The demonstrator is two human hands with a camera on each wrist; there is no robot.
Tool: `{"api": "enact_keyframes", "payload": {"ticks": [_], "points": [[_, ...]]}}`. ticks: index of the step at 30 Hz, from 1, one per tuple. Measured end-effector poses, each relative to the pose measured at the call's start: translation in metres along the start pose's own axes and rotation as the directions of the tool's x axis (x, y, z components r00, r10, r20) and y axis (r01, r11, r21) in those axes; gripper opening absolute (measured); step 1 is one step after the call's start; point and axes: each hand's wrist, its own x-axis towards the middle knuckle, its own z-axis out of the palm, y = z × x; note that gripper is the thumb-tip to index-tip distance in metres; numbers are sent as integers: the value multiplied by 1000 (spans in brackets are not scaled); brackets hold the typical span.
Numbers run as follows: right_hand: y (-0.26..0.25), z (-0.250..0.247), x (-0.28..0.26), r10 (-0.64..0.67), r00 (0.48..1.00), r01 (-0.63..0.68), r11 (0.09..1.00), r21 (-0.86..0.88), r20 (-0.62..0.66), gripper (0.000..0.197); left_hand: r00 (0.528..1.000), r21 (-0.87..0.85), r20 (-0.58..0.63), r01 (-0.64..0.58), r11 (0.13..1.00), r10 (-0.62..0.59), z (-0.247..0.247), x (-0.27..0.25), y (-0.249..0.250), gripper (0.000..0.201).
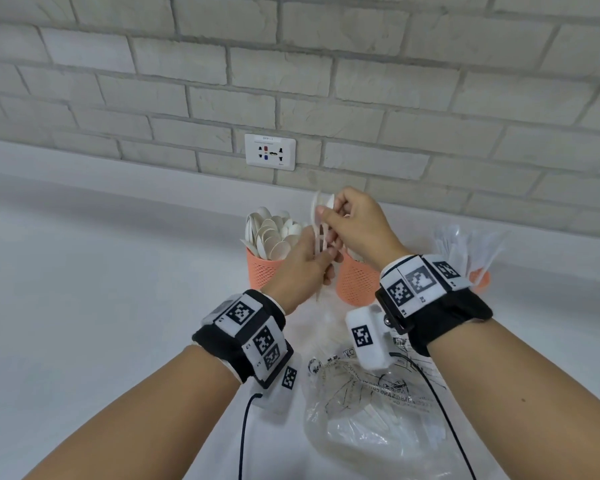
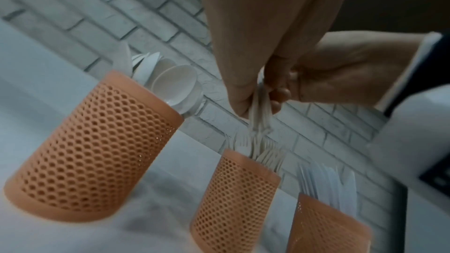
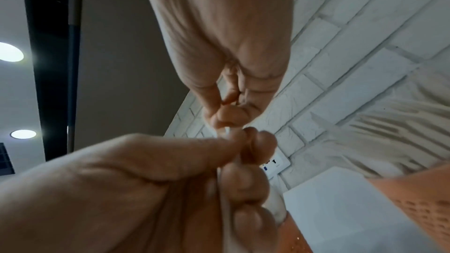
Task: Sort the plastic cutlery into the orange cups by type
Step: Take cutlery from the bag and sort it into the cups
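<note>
Three orange mesh cups stand by the wall: the left cup point(image 1: 264, 273) point(image 2: 97, 147) is full of white spoons, the middle cup point(image 1: 355, 284) point(image 2: 233, 199) holds forks, and the right cup point(image 1: 481, 279) point(image 2: 326, 228) holds clear knives. Above the gap between the left and middle cups, my left hand point(image 1: 323, 261) point(image 2: 258, 107) grips a small bundle of white cutlery point(image 1: 317, 230) point(image 2: 260, 116) upright. My right hand point(image 1: 326, 211) point(image 3: 227, 120) pinches the top of one piece in that bundle. Which type the pieces are is unclear.
A crumpled clear plastic bag point(image 1: 378, 410) with more white cutlery lies on the white counter point(image 1: 101, 289) under my wrists. A brick wall with a socket plate point(image 1: 270, 151) stands close behind the cups. Cables hang from both wrist cameras.
</note>
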Motion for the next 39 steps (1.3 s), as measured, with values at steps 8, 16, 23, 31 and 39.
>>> {"api": "enact_keyframes", "payload": {"ticks": [8,16,23,31,39], "points": [[3,20,-6,84,989,-85,996,-8,-119,50,978,380,39,-205,902,206,-11,-5,-1,18],[-26,3,2,-141,951,185,973,140,-275,20,923,385,-196,-238,891,331,-69,6,1,53],[-24,42,26,-320,944,313,945,-92,-78,11,989,411,-148,50,910,13,-102,28,-33,117],[13,76,50,24,993,45,822,-568,114,40,988,367,-153,43,929,15,-97,42,-54,104],[3,71,47,335,890,-41,735,-677,310,52,997,444,-80,17,896,20,-100,42,-49,108]]}}
